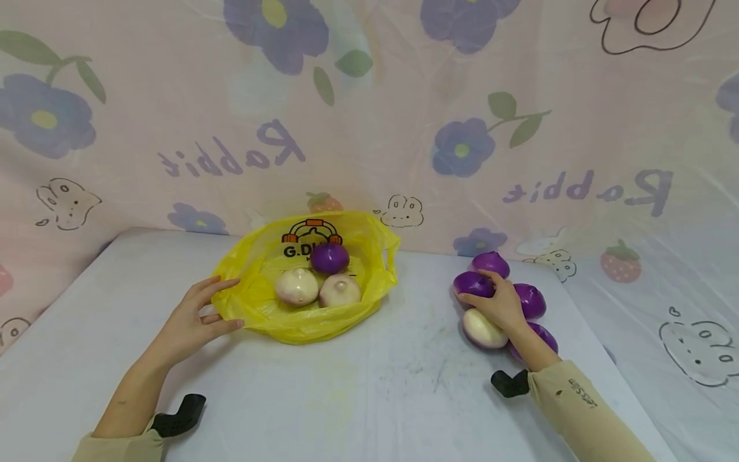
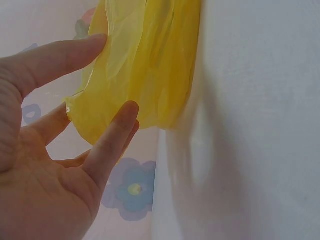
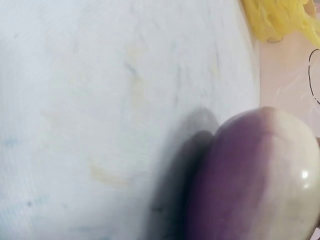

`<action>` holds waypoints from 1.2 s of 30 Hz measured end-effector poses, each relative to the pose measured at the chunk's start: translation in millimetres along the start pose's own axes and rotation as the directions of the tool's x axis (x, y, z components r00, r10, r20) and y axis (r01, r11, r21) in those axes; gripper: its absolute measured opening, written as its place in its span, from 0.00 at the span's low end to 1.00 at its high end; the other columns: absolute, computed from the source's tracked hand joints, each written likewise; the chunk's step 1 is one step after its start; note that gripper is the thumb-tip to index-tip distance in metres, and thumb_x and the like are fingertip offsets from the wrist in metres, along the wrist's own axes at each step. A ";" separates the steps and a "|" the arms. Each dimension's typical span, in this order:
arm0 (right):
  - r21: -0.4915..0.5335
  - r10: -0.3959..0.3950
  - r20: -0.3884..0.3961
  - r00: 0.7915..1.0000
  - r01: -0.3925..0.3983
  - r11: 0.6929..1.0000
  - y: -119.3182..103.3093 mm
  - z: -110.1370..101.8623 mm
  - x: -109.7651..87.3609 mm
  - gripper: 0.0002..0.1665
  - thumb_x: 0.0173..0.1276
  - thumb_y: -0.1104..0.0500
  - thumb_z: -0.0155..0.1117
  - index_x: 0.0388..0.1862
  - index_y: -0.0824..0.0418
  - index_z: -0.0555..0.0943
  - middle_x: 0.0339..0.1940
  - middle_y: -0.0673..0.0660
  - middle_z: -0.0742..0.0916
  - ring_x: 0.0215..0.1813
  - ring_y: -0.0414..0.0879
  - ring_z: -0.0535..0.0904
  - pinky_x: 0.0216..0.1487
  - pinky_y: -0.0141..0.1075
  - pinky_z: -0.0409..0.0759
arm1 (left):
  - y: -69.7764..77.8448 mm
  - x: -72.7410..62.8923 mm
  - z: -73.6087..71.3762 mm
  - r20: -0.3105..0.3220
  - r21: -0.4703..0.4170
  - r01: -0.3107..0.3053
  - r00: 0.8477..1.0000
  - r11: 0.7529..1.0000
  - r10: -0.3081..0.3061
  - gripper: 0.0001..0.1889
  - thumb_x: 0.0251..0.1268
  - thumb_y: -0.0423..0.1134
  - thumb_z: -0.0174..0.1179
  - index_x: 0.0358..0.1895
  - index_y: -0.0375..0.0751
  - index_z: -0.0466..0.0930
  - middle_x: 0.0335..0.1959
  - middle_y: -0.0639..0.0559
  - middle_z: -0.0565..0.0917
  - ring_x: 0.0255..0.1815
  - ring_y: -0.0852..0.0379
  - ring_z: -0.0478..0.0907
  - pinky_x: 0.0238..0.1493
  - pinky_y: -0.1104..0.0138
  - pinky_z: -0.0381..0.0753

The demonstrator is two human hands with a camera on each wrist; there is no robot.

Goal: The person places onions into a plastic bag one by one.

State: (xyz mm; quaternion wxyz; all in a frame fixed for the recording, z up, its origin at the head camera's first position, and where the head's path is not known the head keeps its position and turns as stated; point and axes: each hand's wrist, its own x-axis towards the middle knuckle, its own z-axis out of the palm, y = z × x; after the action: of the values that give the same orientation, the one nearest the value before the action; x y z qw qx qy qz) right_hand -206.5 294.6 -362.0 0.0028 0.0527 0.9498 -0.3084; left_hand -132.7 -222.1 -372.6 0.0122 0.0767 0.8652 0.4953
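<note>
At the left rim of a yellow plastic bag (image 1: 300,330), my left hand (image 1: 193,321) has its fingers spread and fairly straight. In the left wrist view, the fingertips rest against the bag's side (image 2: 155,65). One purple onion (image 1: 330,258) and two pale, white-side-up onions (image 1: 297,287) lie in the bag's wide mouth. Over on the right, my right hand (image 1: 501,305) grips a purple onion (image 1: 470,284) between thumb and fingers. Just below that hand lies a purple-and-white onion (image 1: 484,328). The right wrist view shows an onion (image 3: 255,175) up close, with the hand out of sight.
Other purple onions (image 1: 530,300) cluster around the right hand, near the right edge of the white table (image 1: 398,398). A patterned cloth (image 1: 369,128) hangs behind the table. Black wrist mounts (image 1: 180,416) stick out from both sleeves.
</note>
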 end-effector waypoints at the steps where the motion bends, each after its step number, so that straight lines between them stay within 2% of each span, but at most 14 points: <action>1: 0.004 -0.002 -0.003 1.000 0.002 1.000 -0.7 -0.3 -0.3 0.49 0.60 0.45 0.69 0.73 0.62 0.59 0.69 0.76 0.64 0.70 0.71 0.58 0.70 0.64 0.57 | -0.1 0.0 0.1 0.001 0.000 0.000 1.000 1.000 0.000 0.38 0.58 0.37 0.68 0.71 0.34 0.60 0.74 0.27 0.43 0.60 0.26 0.67 0.53 0.55 0.81; 6: 0.032 -0.033 -0.025 0.999 0.034 0.999 -5.8 -4.0 -0.9 0.49 0.60 0.44 0.69 0.73 0.60 0.60 0.70 0.73 0.65 0.71 0.70 0.58 0.69 0.65 0.57 | 0.7 0.1 -0.4 0.004 -0.010 0.006 1.000 1.000 -0.006 0.39 0.58 0.37 0.68 0.71 0.34 0.60 0.74 0.27 0.43 0.60 0.25 0.67 0.52 0.57 0.82; 9: 0.062 -0.079 -0.042 0.996 0.082 0.995 -12.0 -8.5 0.9 0.48 0.60 0.46 0.70 0.73 0.62 0.61 0.69 0.73 0.67 0.70 0.69 0.60 0.70 0.63 0.59 | 2.2 0.5 -0.9 0.004 -0.011 0.009 1.000 1.000 -0.009 0.39 0.58 0.37 0.68 0.71 0.34 0.60 0.74 0.28 0.42 0.61 0.25 0.67 0.52 0.59 0.82; 13: 0.101 -0.114 -0.073 0.991 0.121 0.987 -25.3 -16.2 4.6 0.47 0.59 0.49 0.71 0.72 0.63 0.62 0.67 0.73 0.69 0.67 0.68 0.64 0.68 0.61 0.63 | 3.1 0.8 -1.0 0.005 -0.009 0.011 1.000 1.000 -0.011 0.39 0.57 0.37 0.68 0.71 0.34 0.60 0.74 0.28 0.42 0.61 0.26 0.66 0.52 0.59 0.82; 21: 0.141 -0.132 -0.093 0.987 0.144 0.979 -53.8 -26.6 9.2 0.48 0.58 0.47 0.71 0.73 0.60 0.61 0.69 0.70 0.69 0.65 0.66 0.66 0.66 0.61 0.67 | 3.5 0.2 -0.7 0.005 -0.017 0.011 1.000 1.000 -0.011 0.39 0.57 0.36 0.68 0.71 0.33 0.59 0.74 0.28 0.42 0.61 0.26 0.67 0.51 0.61 0.83; 27: 0.151 -0.161 -0.095 0.982 0.174 0.973 -68.1 -22.2 10.9 0.47 0.57 0.48 0.73 0.72 0.59 0.64 0.68 0.68 0.70 0.66 0.64 0.67 0.67 0.59 0.67 | 2.9 -0.3 -0.4 0.004 -0.012 0.011 1.000 1.000 -0.011 0.39 0.58 0.37 0.68 0.71 0.34 0.59 0.74 0.28 0.42 0.60 0.26 0.68 0.51 0.60 0.83; 36: 0.178 -0.192 -0.044 0.980 0.197 0.964 -89.3 -7.9 10.2 0.48 0.56 0.47 0.73 0.72 0.55 0.63 0.70 0.64 0.69 0.68 0.63 0.65 0.66 0.59 0.70 | 1.9 -0.8 -1.6 0.003 0.002 0.017 1.000 1.000 -0.017 0.39 0.58 0.38 0.67 0.72 0.35 0.59 0.74 0.28 0.43 0.60 0.26 0.68 0.53 0.57 0.82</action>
State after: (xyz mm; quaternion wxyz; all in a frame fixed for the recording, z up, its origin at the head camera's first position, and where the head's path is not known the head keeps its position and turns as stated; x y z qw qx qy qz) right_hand -225.5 228.5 -303.7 -0.0450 -0.0368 0.9182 -0.3918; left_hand -131.9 -222.6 -370.2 0.0178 0.0702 0.8664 0.4940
